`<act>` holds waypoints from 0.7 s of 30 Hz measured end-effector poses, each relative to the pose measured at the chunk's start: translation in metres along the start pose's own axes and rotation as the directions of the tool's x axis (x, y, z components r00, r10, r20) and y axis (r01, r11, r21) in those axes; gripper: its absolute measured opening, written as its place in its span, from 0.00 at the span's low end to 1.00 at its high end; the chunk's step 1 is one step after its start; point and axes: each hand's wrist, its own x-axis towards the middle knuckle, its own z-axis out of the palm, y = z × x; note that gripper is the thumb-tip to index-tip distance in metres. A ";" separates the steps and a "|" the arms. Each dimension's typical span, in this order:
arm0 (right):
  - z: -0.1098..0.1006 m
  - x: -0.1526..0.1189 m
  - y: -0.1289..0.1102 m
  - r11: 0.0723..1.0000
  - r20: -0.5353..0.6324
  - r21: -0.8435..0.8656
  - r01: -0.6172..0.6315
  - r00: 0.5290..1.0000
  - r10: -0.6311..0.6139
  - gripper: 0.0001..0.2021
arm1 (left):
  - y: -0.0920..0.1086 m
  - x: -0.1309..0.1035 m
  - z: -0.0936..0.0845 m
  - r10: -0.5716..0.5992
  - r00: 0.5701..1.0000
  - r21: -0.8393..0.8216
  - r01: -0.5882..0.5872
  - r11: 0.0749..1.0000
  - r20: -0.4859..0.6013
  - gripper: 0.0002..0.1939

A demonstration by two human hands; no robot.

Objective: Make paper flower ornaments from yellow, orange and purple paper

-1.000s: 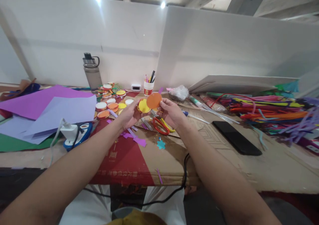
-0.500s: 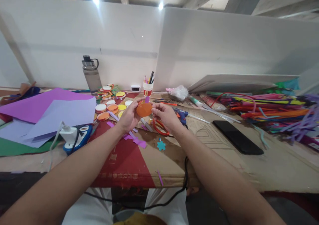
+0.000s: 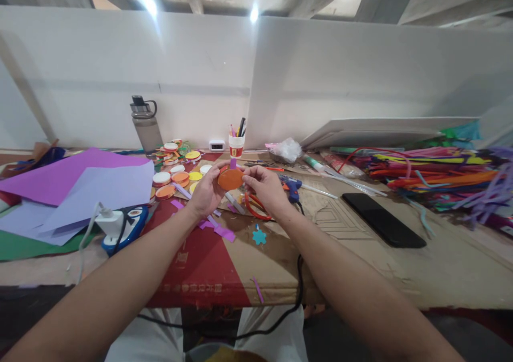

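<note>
An orange paper disc (image 3: pixel 230 179) with a small purple paper tab (image 3: pixel 233 163) standing at its top edge is held up above the table. My left hand (image 3: pixel 208 192) grips its left side, fingers partly hidden behind it. At the right edge, my right hand (image 3: pixel 262 187) pinches the disc between thumb and fingers. Orange-handled scissors (image 3: pixel 256 208) lie below my right hand, and a teal star-shaped cutout (image 3: pixel 259 235) rests nearer to me. Purple paper scraps (image 3: pixel 223 233) are scattered under my left wrist.
Round white, orange and yellow discs (image 3: pixel 180 178) crowd the back left near a bottle (image 3: pixel 145 124). Purple sheets (image 3: pixel 100 191) and a blue power strip (image 3: pixel 128 234) lie left. A blue glue gun (image 3: pixel 293 188), a phone (image 3: pixel 380 220) and colourful pipe cleaners (image 3: pixel 436 172) are right.
The view has shifted slightly. Both hands still hold the orange disc, which is tilted a little differently, with the purple tab still at its top.
</note>
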 end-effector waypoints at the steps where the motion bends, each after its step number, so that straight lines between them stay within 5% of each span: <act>1: 0.001 -0.001 -0.001 1.000 -0.004 0.004 0.005 1.000 -0.005 0.08 | -0.001 0.000 -0.001 0.008 1.000 0.000 -0.008 1.000 -0.004 0.17; 13: 0.004 -0.006 -0.005 0.999 -0.036 0.028 0.019 0.999 -0.018 0.07 | -0.001 -0.002 -0.001 0.027 0.998 -0.040 -0.025 0.999 0.048 0.15; 21: 0.008 -0.011 -0.010 0.996 -0.014 -0.061 0.065 0.998 -0.066 0.04 | -0.001 -0.003 0.002 -0.007 1.000 -0.025 0.007 1.000 -0.010 0.15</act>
